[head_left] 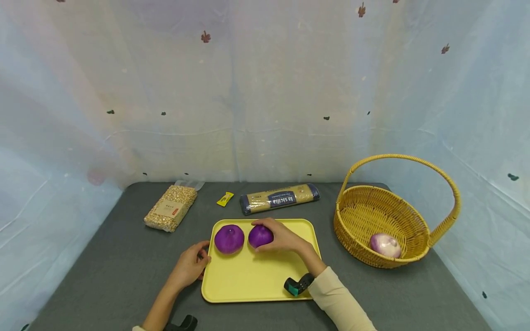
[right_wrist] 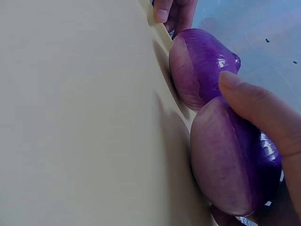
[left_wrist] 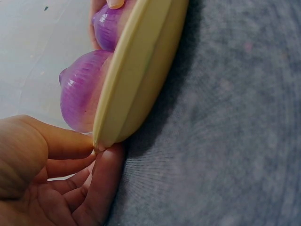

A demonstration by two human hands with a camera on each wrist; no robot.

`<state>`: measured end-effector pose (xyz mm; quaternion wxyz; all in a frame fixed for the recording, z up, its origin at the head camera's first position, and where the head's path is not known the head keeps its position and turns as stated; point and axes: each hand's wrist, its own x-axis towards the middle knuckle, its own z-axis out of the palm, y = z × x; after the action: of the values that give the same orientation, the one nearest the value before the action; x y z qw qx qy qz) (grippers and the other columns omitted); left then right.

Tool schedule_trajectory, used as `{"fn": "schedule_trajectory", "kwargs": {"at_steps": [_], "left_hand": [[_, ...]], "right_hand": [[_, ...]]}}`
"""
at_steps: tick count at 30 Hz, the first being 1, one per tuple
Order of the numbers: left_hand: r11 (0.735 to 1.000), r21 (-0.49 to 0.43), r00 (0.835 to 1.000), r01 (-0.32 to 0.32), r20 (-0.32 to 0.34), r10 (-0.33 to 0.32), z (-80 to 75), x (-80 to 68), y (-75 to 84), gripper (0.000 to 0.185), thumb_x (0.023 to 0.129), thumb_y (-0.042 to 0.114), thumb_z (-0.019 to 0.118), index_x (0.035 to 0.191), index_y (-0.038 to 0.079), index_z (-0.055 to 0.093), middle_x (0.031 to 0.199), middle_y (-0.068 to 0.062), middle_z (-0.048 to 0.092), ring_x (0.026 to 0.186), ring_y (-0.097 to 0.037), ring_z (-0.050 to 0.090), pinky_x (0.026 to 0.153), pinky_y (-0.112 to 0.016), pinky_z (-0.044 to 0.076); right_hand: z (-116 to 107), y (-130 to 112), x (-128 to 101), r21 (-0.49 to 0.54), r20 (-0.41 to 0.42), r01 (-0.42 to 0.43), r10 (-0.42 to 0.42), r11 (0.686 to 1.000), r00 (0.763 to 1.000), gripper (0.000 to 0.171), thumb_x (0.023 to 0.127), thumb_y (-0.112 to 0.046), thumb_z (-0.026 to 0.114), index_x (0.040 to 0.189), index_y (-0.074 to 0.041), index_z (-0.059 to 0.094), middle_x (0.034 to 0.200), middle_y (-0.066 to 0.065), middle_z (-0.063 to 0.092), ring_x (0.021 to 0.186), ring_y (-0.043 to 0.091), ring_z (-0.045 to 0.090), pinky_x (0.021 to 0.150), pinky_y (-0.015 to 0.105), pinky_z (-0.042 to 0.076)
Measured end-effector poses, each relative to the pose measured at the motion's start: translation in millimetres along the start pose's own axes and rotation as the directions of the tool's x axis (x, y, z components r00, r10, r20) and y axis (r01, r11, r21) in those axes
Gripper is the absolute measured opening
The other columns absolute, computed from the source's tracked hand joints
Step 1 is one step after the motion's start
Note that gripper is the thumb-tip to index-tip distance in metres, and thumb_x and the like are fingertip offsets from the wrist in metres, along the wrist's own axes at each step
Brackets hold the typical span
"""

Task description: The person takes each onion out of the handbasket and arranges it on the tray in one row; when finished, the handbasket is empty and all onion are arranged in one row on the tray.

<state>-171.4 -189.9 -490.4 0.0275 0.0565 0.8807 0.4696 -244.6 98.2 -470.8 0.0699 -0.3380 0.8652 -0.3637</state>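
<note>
A yellow tray (head_left: 248,282) lies on the dark table with two purple onions on it. My left hand (head_left: 188,265) pinches the tray's left rim between thumb and fingers, as the left wrist view shows close up. Near that rim sits the left onion (head_left: 229,239), which no hand touches. With thumb and fingers spread around its sides, my right hand (head_left: 281,236) grips the right onion (right_wrist: 221,162). In the right wrist view this onion is at or just above the tray surface; I cannot tell which. Part of it is hidden behind my fingers.
At the right stands a wicker basket (head_left: 352,243) with a tall handle, holding a paler onion (head_left: 385,245). Behind the tray lie a pasta packet (head_left: 280,198) and a small yellow sachet (head_left: 225,199). A clear bag of grains or beans (head_left: 170,208) lies at back left.
</note>
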Motion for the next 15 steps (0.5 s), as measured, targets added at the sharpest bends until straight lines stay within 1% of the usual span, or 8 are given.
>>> {"fn": "schedule_trajectory", "kwargs": {"at_steps": [9,15], "left_hand": [[1.000,0.005,1.000,-0.002,-0.001,0.002,0.3,0.3,-0.3,0.042,0.086,-0.002,0.061,0.126,-0.007,0.050,0.078,-0.005,0.051,0.048,-0.013,0.048,0.039,-0.025,0.047],[1.000,0.002,1.000,-0.004,0.003,0.004,-0.4,0.6,-0.5,0.042,0.087,-0.001,0.061,0.126,-0.007,0.050,0.077,-0.005,0.051,0.048,-0.014,0.048,0.039,-0.025,0.047]], "right_hand": [[1.1,-0.3,0.2,-0.019,0.008,0.000,0.000,1.000,1.000,0.079,0.070,-0.038,0.081,0.137,-0.015,0.045,0.125,0.005,0.049,0.111,0.018,0.050,0.087,0.031,0.048],[-0.7,-1.6,0.0,0.008,0.003,-0.012,0.012,1.000,1.000,0.084,0.069,-0.039,0.081,0.139,-0.013,0.042,0.126,0.008,0.048,0.111,0.019,0.050,0.087,0.032,0.048]]}}
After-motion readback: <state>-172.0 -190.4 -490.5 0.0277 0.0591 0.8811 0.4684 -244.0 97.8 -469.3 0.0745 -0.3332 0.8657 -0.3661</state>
